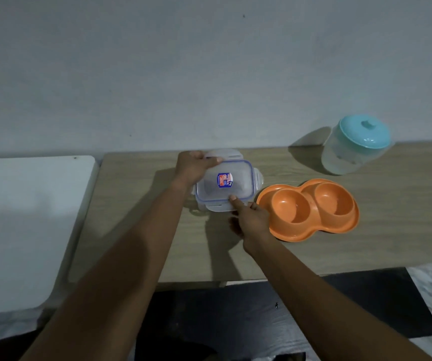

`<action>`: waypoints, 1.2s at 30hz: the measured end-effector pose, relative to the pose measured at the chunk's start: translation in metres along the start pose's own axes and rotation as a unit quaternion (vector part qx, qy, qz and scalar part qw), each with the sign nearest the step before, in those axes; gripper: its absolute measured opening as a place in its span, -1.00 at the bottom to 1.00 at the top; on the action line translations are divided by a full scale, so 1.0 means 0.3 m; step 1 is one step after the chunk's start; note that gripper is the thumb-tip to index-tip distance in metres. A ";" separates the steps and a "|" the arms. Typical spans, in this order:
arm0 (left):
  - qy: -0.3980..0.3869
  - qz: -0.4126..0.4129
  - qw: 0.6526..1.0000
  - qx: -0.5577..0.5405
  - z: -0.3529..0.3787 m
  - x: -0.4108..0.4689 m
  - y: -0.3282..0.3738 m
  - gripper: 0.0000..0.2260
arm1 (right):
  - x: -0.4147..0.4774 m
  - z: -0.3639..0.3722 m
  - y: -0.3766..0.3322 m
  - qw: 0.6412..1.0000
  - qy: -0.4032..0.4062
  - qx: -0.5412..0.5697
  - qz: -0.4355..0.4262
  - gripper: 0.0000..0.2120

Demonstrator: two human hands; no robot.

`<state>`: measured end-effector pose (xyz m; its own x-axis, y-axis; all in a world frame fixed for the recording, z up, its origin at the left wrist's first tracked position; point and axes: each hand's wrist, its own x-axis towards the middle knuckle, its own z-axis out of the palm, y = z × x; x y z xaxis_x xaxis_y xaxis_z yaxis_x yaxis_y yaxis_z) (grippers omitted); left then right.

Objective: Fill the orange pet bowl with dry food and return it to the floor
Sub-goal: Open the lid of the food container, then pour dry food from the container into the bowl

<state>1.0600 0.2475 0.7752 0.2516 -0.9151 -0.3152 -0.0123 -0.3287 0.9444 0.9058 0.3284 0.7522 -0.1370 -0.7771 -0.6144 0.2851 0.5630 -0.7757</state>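
Observation:
An orange double pet bowl [308, 208] lies on the wooden table [366, 243], both of its cups bare. Just left of it stands a clear lidded food container [225, 186] with a blue seal and a blue-red sticker on the lid. My left hand [192, 165] grips the container's far left corner, fingers over a lid flap. My right hand [251, 220] rests at the container's near edge, thumb pressing on the front lid flap. What the container holds cannot be made out.
A translucent jar with a teal lid [353, 147] stands at the table's back right by the wall. A white surface [27, 217] adjoins the table on the left. Dark floor [340, 308] shows below the table's front edge.

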 end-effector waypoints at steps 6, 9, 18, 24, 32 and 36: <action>-0.068 0.136 0.988 0.012 -0.075 -0.249 0.048 -0.81 | -0.042 -0.112 -0.023 0.993 -0.090 -0.069 0.025 -0.78; -0.121 0.146 0.980 0.057 -0.129 -0.360 -0.007 -0.78 | -0.045 -0.147 -0.017 0.985 -0.151 -0.018 0.086 -0.83; -0.170 0.084 0.957 0.220 -0.156 -0.547 -0.246 -0.85 | -0.007 -0.219 0.031 0.973 -0.129 -0.188 0.025 -0.71; -0.128 0.130 0.890 0.418 -0.131 -0.551 -0.352 -0.84 | 0.009 -0.218 0.090 0.837 -0.091 -0.480 -0.246 -0.50; -0.060 0.098 0.932 0.345 -0.095 -0.512 -0.276 -0.73 | -0.001 -0.222 0.108 0.681 0.029 -0.629 -0.374 -0.68; 0.145 0.110 0.941 0.286 -0.048 -0.415 -0.204 -0.70 | 0.007 -0.175 0.007 0.784 0.061 -0.483 -0.384 -0.68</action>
<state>1.0432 0.3848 0.7579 0.4344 -0.9007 0.0002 -0.5937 -0.2861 0.7521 0.8563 0.3427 0.7417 -0.0228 -0.9919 0.1250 -0.7699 -0.0623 -0.6351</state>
